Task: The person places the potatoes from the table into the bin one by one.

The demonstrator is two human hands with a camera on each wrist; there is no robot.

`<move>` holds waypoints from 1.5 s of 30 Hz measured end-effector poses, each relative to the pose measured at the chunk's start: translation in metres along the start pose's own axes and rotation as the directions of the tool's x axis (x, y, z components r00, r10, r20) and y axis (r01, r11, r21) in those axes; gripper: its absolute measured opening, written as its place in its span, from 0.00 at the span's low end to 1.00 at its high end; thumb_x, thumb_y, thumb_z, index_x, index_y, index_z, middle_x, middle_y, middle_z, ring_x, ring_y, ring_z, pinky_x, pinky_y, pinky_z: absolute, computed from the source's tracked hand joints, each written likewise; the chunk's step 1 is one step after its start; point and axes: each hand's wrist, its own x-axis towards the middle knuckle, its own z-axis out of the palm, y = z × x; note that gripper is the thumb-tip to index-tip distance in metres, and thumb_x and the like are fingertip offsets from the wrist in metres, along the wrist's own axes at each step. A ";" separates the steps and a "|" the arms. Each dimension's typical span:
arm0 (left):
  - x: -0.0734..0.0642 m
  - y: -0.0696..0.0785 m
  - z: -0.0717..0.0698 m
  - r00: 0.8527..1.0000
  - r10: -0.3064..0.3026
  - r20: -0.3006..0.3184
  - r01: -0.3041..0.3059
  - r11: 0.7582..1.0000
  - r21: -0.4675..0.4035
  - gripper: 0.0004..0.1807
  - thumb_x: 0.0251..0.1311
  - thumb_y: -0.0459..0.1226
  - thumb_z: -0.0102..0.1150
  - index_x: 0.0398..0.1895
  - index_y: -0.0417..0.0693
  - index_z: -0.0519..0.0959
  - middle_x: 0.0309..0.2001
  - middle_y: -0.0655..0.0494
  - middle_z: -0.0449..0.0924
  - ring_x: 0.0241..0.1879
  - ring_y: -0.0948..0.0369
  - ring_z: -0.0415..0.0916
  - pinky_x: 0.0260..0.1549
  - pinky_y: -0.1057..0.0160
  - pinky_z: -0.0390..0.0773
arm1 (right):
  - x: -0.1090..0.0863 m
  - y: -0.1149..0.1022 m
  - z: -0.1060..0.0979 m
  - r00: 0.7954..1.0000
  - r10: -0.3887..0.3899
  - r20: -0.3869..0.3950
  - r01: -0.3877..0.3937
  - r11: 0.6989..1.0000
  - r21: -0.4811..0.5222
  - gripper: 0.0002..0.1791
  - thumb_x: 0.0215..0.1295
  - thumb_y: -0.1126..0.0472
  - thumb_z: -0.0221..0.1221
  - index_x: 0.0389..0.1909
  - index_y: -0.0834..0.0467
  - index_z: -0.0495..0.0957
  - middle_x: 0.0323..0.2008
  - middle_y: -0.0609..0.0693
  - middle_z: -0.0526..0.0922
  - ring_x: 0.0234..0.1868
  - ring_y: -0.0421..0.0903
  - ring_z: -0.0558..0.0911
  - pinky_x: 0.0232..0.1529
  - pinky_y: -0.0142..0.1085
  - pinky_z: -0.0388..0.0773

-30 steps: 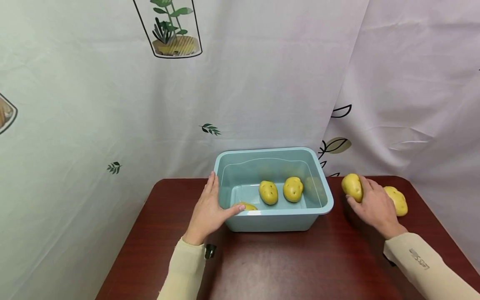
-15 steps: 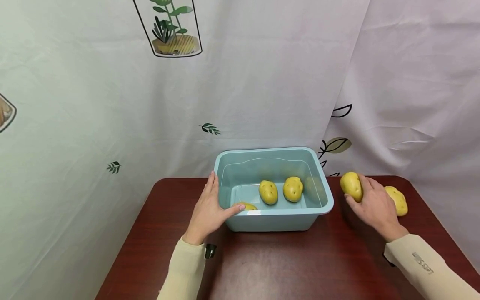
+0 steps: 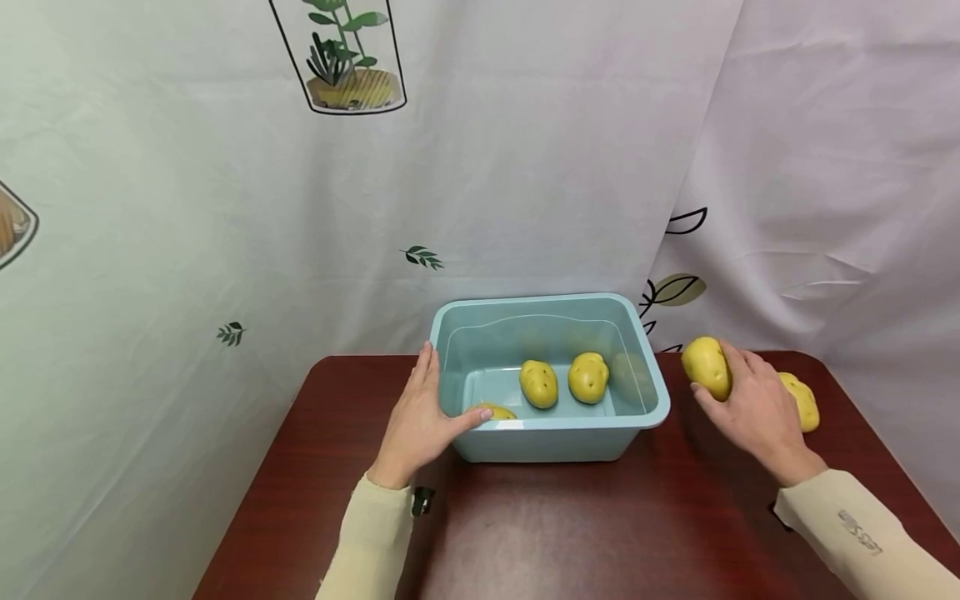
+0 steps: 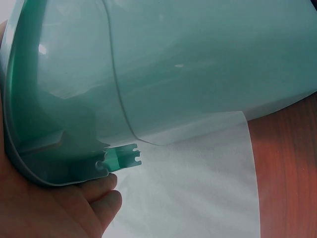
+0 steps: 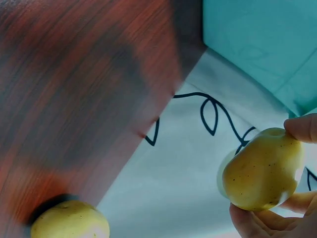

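Note:
A yellow potato (image 3: pixel 707 368) is held in my right hand (image 3: pixel 759 408), between thumb and fingers. In the right wrist view the held potato (image 5: pixel 263 169) is up off the wooden surface. Another potato (image 3: pixel 801 402) lies on the table just beyond that hand, partly hidden by it. My left hand (image 3: pixel 420 421) rests on the near left corner of a light blue plastic bin (image 3: pixel 555 440), fingers straight along its side and thumb on the front rim. Inside the bin lie a potato (image 3: pixel 538 384), a second potato (image 3: pixel 588 378), and a third potato (image 3: pixel 498 412) mostly hidden by the front wall.
The dark red-brown table (image 3: pixel 570 533) carries the bin near its back edge. Behind it hangs a white cloth (image 3: pixel 540 183) printed with leaves and a plant jar. The bin's right wall stands between the held potato and the bin's inside.
My right hand has raised the potato slightly, and the potato now sits a little higher in view. The left hand and the bin have stayed in place.

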 end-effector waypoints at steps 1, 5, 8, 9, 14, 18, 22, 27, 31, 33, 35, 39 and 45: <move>0.000 0.000 0.000 1.000 0.001 -0.001 -0.001 1.000 0.000 0.68 0.49 0.70 0.65 0.80 0.38 0.47 0.81 0.51 0.36 0.79 0.49 0.40 0.71 0.42 0.55 | 0.000 -0.001 -0.001 1.000 0.000 -0.003 0.000 1.000 0.003 0.40 0.56 0.55 0.67 0.66 0.69 0.66 0.54 0.73 0.72 0.52 0.71 0.71 0.41 0.68 0.68; 0.000 0.000 0.000 1.000 0.003 -0.004 -0.003 1.000 0.003 0.68 0.48 0.71 0.65 0.80 0.38 0.47 0.81 0.51 0.36 0.79 0.50 0.39 0.71 0.42 0.55 | -0.001 -0.003 -0.002 1.000 0.000 -0.013 0.001 1.000 0.016 0.40 0.55 0.55 0.67 0.67 0.69 0.67 0.54 0.73 0.72 0.52 0.72 0.71 0.41 0.68 0.68; 0.000 0.000 0.000 1.000 0.003 -0.001 -0.003 1.000 0.005 0.69 0.48 0.72 0.63 0.80 0.38 0.47 0.81 0.51 0.36 0.79 0.51 0.39 0.71 0.42 0.55 | -0.002 -0.005 -0.003 1.000 0.001 -0.021 0.000 1.000 0.030 0.41 0.56 0.55 0.67 0.68 0.69 0.66 0.55 0.74 0.72 0.52 0.72 0.71 0.42 0.69 0.68; 0.000 0.000 0.000 1.000 0.002 0.000 -0.002 1.000 0.006 0.69 0.48 0.73 0.63 0.80 0.38 0.47 0.81 0.52 0.36 0.79 0.51 0.39 0.71 0.42 0.55 | -0.002 -0.006 -0.004 1.000 0.001 -0.023 0.000 0.999 0.035 0.41 0.56 0.55 0.67 0.68 0.69 0.66 0.55 0.74 0.72 0.53 0.72 0.71 0.43 0.69 0.68; 0.000 0.000 0.000 1.000 -0.001 0.003 0.001 1.000 0.004 0.69 0.48 0.73 0.63 0.80 0.38 0.47 0.81 0.52 0.36 0.79 0.51 0.39 0.71 0.42 0.54 | -0.002 -0.010 -0.006 1.000 0.008 -0.024 -0.006 0.999 0.049 0.41 0.57 0.56 0.67 0.69 0.69 0.65 0.56 0.75 0.71 0.54 0.72 0.70 0.45 0.68 0.67; 0.000 0.001 0.000 1.000 -0.002 0.002 0.002 1.000 0.005 0.68 0.48 0.72 0.64 0.80 0.38 0.47 0.81 0.52 0.36 0.79 0.51 0.39 0.71 0.42 0.54 | -0.003 -0.014 -0.008 1.000 0.010 -0.025 -0.008 0.998 0.056 0.41 0.57 0.56 0.67 0.69 0.69 0.65 0.56 0.74 0.71 0.54 0.72 0.70 0.45 0.68 0.67; 0.000 0.001 0.000 1.000 0.000 -0.003 0.000 1.000 -0.003 0.67 0.49 0.67 0.68 0.80 0.38 0.47 0.81 0.51 0.36 0.79 0.50 0.39 0.71 0.42 0.54 | -0.003 -0.017 -0.009 0.999 0.008 -0.034 -0.006 0.998 0.059 0.41 0.57 0.56 0.68 0.69 0.69 0.65 0.56 0.74 0.72 0.54 0.72 0.70 0.45 0.68 0.66; 0.000 0.000 0.000 1.000 0.003 -0.005 -0.003 1.000 0.006 0.67 0.49 0.70 0.66 0.80 0.37 0.47 0.81 0.48 0.38 0.79 0.50 0.39 0.71 0.42 0.55 | -0.002 -0.020 -0.011 0.999 -0.001 -0.054 0.005 0.998 0.063 0.42 0.56 0.56 0.68 0.69 0.69 0.66 0.56 0.74 0.72 0.54 0.72 0.70 0.47 0.67 0.66; 0.000 0.000 0.000 1.000 0.003 -0.003 -0.003 1.000 0.006 0.69 0.48 0.73 0.63 0.80 0.37 0.47 0.81 0.48 0.38 0.79 0.50 0.39 0.71 0.42 0.55 | -0.003 -0.023 -0.013 0.997 -0.013 -0.075 0.018 0.998 0.067 0.41 0.55 0.57 0.68 0.68 0.69 0.66 0.56 0.73 0.73 0.54 0.71 0.71 0.48 0.66 0.66; 0.000 0.000 0.000 1.000 0.003 -0.002 -0.003 1.000 0.003 0.69 0.48 0.73 0.63 0.80 0.37 0.47 0.81 0.49 0.37 0.79 0.51 0.39 0.71 0.42 0.55 | -0.003 -0.024 -0.015 0.997 -0.013 -0.079 0.018 0.997 0.070 0.41 0.55 0.57 0.68 0.69 0.68 0.66 0.56 0.73 0.73 0.54 0.71 0.71 0.49 0.66 0.66; 0.001 0.000 0.000 1.000 0.001 0.000 -0.001 1.000 0.002 0.69 0.48 0.72 0.63 0.80 0.37 0.47 0.81 0.49 0.37 0.79 0.51 0.38 0.71 0.42 0.55 | -0.003 -0.026 -0.016 0.997 -0.012 -0.080 0.018 0.997 0.072 0.41 0.55 0.57 0.68 0.69 0.68 0.66 0.56 0.73 0.72 0.54 0.71 0.71 0.49 0.65 0.66; 0.001 0.000 0.000 1.000 -0.002 0.001 0.002 1.000 -0.003 0.68 0.48 0.72 0.64 0.80 0.38 0.47 0.81 0.50 0.37 0.79 0.52 0.38 0.71 0.42 0.55 | -0.003 -0.030 -0.018 0.996 -0.016 -0.086 0.023 0.997 0.079 0.41 0.55 0.57 0.68 0.69 0.68 0.66 0.56 0.73 0.72 0.54 0.71 0.71 0.48 0.65 0.66; 0.001 0.000 0.000 1.000 0.001 -0.004 -0.001 1.000 -0.006 0.69 0.48 0.72 0.64 0.80 0.38 0.47 0.81 0.49 0.38 0.79 0.51 0.39 0.71 0.42 0.55 | -0.003 -0.038 -0.021 0.995 -0.022 -0.098 0.031 0.995 0.097 0.42 0.55 0.57 0.69 0.70 0.67 0.67 0.56 0.73 0.73 0.54 0.70 0.71 0.47 0.64 0.66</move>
